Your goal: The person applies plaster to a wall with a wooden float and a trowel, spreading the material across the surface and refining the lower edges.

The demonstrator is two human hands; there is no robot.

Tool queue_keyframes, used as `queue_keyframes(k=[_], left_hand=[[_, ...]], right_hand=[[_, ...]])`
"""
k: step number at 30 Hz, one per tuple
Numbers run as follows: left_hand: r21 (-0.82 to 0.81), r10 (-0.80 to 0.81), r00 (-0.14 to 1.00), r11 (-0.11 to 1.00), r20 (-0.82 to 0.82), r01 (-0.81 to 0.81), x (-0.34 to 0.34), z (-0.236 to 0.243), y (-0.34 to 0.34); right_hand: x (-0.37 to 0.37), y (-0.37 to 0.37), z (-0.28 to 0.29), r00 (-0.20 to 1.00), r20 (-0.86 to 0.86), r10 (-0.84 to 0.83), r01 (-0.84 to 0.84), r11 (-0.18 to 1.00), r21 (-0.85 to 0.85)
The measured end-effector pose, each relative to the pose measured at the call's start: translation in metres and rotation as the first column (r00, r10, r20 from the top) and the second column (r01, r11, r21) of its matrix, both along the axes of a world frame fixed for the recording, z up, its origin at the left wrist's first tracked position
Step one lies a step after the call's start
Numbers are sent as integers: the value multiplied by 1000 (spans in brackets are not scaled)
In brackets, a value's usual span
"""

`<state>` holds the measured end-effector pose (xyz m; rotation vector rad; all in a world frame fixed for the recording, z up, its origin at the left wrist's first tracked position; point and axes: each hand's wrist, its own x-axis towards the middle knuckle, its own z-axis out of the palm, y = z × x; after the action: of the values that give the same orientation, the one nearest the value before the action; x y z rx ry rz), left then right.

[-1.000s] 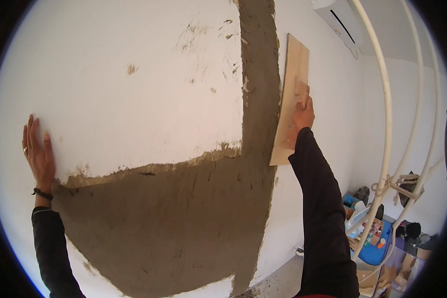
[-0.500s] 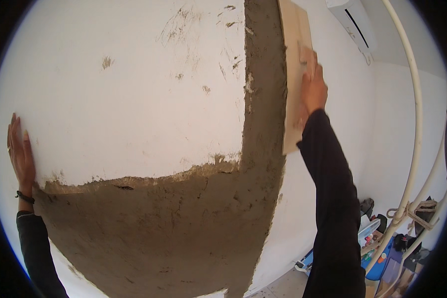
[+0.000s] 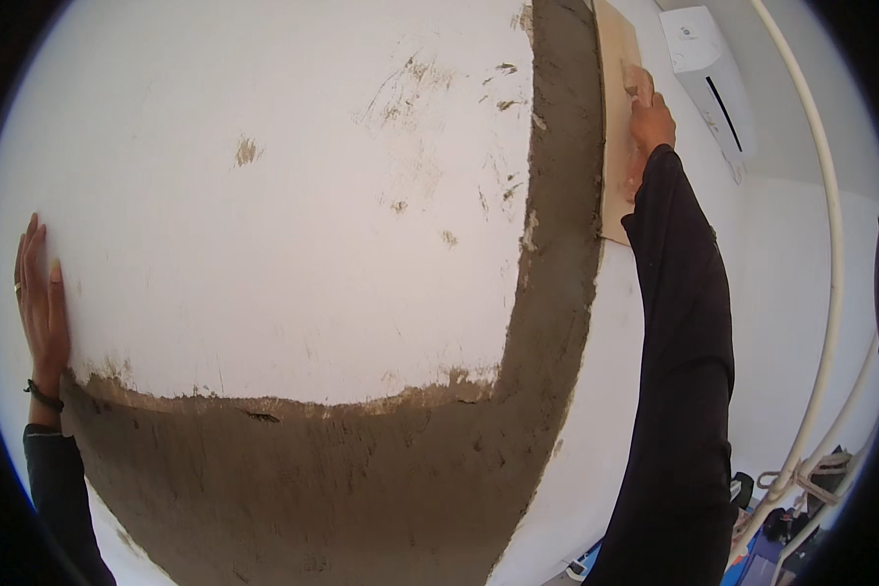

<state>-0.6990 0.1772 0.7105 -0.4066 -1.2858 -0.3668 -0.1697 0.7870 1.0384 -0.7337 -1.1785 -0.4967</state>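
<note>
My right hand [image 3: 652, 119] grips the handle of a flat wooden plastering float [image 3: 619, 186]. The float's board lies upright along the right edge of a vertical strip of wet grey mortar [image 3: 563, 176]. A wide mortar band [image 3: 303, 479] joins that strip below and curves across to the left. My left hand [image 3: 41, 303] rests flat on the white wall [image 3: 293, 283] at the far left, fingers stretched upward, just above the band's left end. It holds nothing. A dark bracelet circles my left wrist.
An air conditioner [image 3: 708, 83] hangs at the upper right. Pale poles [image 3: 822, 195], bound with rope [image 3: 813, 477] low down, stand along the right side. Assorted belongings [image 3: 767, 547] lie at the lower right. Mortar smears [image 3: 410, 83] mark the white wall.
The right hand and float have moved up along the vertical mortar strip. My view has shifted upward and left, while the left hand stays on the wall.
</note>
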Motion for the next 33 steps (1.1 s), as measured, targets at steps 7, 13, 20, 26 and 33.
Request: queue_keyframes(k=[7,13,20,26,33], left_hand=[[18,106,994,994,-6,-106,-2,-3,-25],[8,1,1000,1000,28,-1,-17,-7,12],[-6,73,997,997,-24,-73,-1,-4,-24],[17,57,998,998,9,-58,2,-3,-7],[34,49,999,998,16,-49,5,-6,-12]], right_hand=[[-29,-34,-99,962,191,195,-233,951,204],[6,5,-22,992,126,-18,3,993,118],[-32,-52,-99,967,144,210,-226,969,105],[-14,-24,-80,974,191,125,-165,964,210],[-39,-62,-86,971,194,142,-162,983,92]])
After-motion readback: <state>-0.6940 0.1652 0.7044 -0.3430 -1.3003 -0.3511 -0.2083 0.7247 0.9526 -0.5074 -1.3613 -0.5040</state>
